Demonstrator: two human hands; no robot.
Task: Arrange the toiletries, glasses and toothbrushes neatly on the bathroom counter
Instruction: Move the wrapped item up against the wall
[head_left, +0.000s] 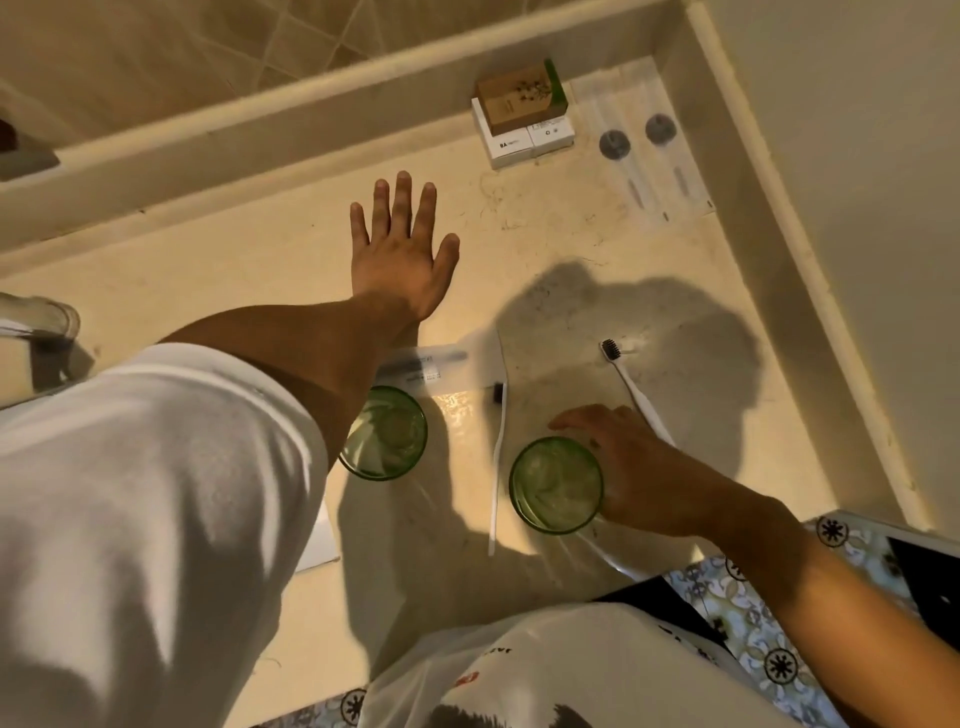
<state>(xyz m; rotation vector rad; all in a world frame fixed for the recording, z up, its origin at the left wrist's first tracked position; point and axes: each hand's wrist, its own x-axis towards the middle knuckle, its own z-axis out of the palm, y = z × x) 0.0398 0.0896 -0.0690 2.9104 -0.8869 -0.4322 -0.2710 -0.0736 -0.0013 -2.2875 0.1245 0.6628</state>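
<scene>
My left hand (400, 254) lies flat, fingers spread, on the beige marble counter (571, 234). My right hand (631, 467) grips a green glass (556, 486); a second green glass (384, 434) stands at its nine o'clock, a toothbrush (498, 467) between them. Another toothbrush (631, 387) lies at one o'clock. Boxed toiletries (524, 111) sit in the far corner, near patterned tiles (769, 639).

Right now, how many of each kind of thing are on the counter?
Green glasses: 2
Loose toothbrushes: 2
Wrapped toothbrush packs at the back: 2
Small boxes: 3, one brown on two white
Flat wrapper: 1
Total: 10
</scene>
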